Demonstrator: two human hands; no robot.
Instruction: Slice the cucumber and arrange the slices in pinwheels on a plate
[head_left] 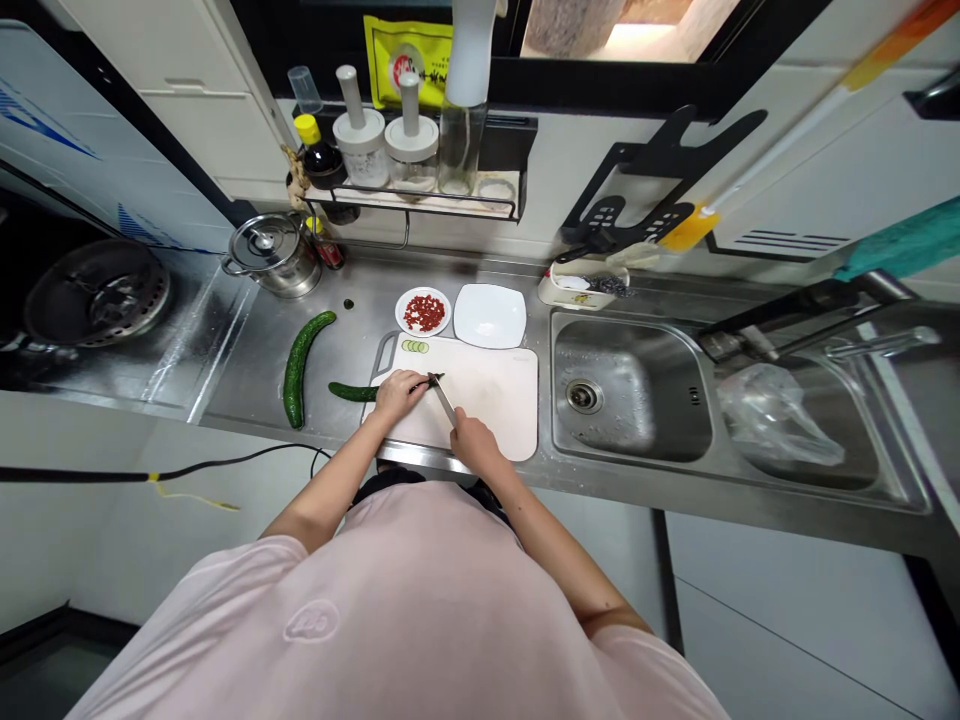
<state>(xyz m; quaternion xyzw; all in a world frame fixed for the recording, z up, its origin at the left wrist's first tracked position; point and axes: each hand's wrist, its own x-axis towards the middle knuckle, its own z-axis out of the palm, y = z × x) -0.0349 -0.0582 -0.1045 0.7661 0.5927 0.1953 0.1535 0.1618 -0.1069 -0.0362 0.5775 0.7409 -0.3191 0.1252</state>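
Snugly, the cucumber (351,392) runs beneath the left hand's grip (399,394).

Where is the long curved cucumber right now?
In the head view, the cucumber lies on the steel counter, left of the white cutting board and the shorter cucumber piece.

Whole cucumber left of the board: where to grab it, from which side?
Grip the whole cucumber around its middle, coming from above, with fingers closing across it. It lies curved on the steel counter, running front to back, and narrows toward both ends, so the middle likely gives the surest hold.
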